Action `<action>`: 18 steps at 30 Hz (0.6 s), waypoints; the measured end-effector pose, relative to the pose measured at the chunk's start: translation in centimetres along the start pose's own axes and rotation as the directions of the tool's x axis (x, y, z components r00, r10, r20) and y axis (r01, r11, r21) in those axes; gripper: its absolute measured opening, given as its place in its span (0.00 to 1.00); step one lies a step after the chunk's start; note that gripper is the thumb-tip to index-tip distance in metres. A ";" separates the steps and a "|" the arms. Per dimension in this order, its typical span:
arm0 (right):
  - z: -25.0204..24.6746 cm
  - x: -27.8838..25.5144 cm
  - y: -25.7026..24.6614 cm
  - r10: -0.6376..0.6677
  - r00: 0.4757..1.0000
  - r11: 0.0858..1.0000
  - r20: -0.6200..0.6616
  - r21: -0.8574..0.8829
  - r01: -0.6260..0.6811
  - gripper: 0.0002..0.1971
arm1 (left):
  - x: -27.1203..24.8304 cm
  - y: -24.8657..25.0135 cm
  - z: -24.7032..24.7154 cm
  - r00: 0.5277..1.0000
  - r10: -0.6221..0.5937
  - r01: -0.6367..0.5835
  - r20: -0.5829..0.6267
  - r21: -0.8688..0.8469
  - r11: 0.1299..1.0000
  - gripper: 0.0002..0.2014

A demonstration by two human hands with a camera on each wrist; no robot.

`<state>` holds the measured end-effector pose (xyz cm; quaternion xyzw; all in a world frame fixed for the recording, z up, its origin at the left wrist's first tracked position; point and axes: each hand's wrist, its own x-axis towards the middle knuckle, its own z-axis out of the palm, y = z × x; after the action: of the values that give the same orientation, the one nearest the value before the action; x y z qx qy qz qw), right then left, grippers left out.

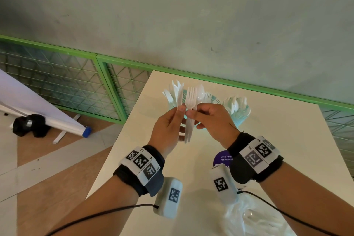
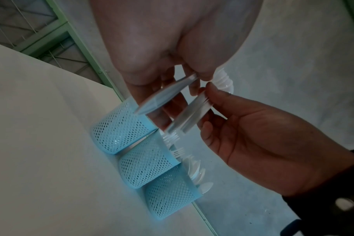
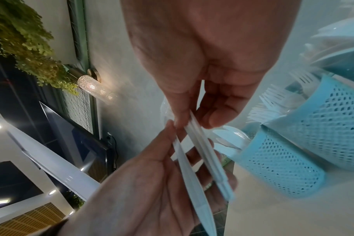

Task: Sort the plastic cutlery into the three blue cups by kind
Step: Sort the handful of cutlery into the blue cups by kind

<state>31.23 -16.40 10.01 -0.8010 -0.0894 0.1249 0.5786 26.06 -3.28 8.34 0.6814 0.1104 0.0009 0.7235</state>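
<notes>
Both hands are raised above the tabletop (image 1: 287,140), just in front of the three blue cups (image 2: 119,132), so each piece has a short way to drop; the left hand (image 1: 168,126) pinches a white knife (image 1: 180,95) upright, while the right hand (image 1: 212,119) pinches a fork (image 1: 191,97) and a spoon (image 1: 200,92) together, seemingly pulling the kinds apart; the cups already hold knives, forks and spoons separately; a clear plastic bag (image 1: 254,216) lies near the person.
</notes>
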 end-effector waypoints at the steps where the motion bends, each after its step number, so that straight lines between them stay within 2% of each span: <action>1: 0.0 0.0 0.0 0.005 1.000 1.000 0.001 0.012 -0.005 0.13 | 0.1 0.0 0.1 1.000 0.011 -0.011 -0.004 0.011 1.000 0.16; 7: 0.1 0.3 0.1 0.012 1.000 1.000 -0.017 0.026 -0.011 0.15 | 0.7 -1.0 0.3 0.998 0.046 -0.044 -0.040 0.049 0.998 0.18; 11: -0.8 0.4 0.1 0.004 0.998 1.000 -0.059 -0.015 -0.005 0.08 | 2.2 -1.1 -1.3 0.968 0.176 -0.126 -0.178 0.263 0.956 0.17; 15: -2.1 1.1 0.3 0.037 0.994 0.998 -0.099 0.046 -0.032 0.08 | 5.0 0.6 -2.4 0.950 0.254 -0.198 -0.181 0.281 0.939 0.07; 18: -2.6 1.6 0.3 0.052 0.992 0.995 -0.116 0.088 -0.042 0.08 | 7.5 2.0 -2.2 0.926 0.334 -0.236 -0.175 0.421 0.876 0.09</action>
<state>33.52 -18.34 10.36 -0.7835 -0.0307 0.0947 0.6134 33.28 0.15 9.03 0.8158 0.0933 0.1692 0.5452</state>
